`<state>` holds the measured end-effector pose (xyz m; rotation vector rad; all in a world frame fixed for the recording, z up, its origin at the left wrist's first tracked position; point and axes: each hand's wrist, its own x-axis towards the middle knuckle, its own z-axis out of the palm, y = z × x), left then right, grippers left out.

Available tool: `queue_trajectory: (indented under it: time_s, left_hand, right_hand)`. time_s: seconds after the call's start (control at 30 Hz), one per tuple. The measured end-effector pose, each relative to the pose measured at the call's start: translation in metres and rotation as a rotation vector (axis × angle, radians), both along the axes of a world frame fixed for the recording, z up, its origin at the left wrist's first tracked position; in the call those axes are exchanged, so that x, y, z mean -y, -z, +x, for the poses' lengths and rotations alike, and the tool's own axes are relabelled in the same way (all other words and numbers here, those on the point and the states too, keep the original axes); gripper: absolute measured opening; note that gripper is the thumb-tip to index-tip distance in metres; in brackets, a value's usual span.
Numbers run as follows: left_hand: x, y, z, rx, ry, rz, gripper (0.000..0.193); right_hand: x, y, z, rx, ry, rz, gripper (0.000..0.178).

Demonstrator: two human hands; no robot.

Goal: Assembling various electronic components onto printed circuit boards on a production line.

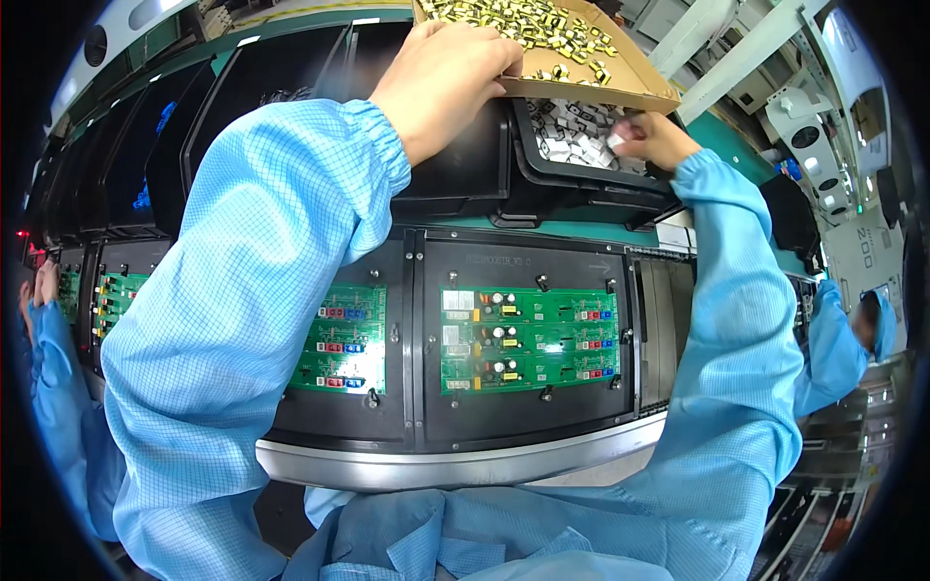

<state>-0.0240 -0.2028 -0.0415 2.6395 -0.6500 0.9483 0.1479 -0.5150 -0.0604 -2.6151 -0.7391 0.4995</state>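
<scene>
Black tray (523, 426): faint lettering (499, 259) in one line near far edge, arrow (601, 265) to its right, pointing right. Pale panel (872, 271), far right: big number (852, 249). Green boards (533, 337): print too small to read.

Left hand (448, 79): fingers curled at the near edge of a cardboard tray (601, 94)
Right hand (654, 138): pinching a white piece (615, 140) over a black bin (593, 175)
Green boards (542, 308): lying in black frames (523, 416)

Light-blue smock (417, 533), fine grid pattern; loose, creased sleeves (228, 281); gathered cuffs (381, 136); left hand (448, 82), right hand (654, 140) bare.
</scene>
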Motion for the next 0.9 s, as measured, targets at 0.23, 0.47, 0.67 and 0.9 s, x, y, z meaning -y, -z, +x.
queue_trajectory:
  time_s: [0.23,0.47,0.67,0.9]
  left_hand:
    - [0.021,0.014,-0.026,0.209,0.18,-0.122,0.03]
    - [0.056,0.021,-0.126,-0.953,0.654,-1.182,0.031]
    - [0.048,0.026,-0.151,-1.067,0.615,-1.349,0.026]
    - [0.046,0.029,-0.158,-1.144,0.603,-1.293,0.025]
  right_hand:
    - [0.012,-0.029,-0.133,0.695,0.079,0.243,0.03]
    - [-0.044,-0.03,-0.249,1.012,-0.396,0.348,0.044]
    - [-0.056,-0.027,-0.268,0.947,-0.455,0.433,0.047]
    - [-0.061,-0.022,-0.282,0.685,-0.414,0.425,0.042]
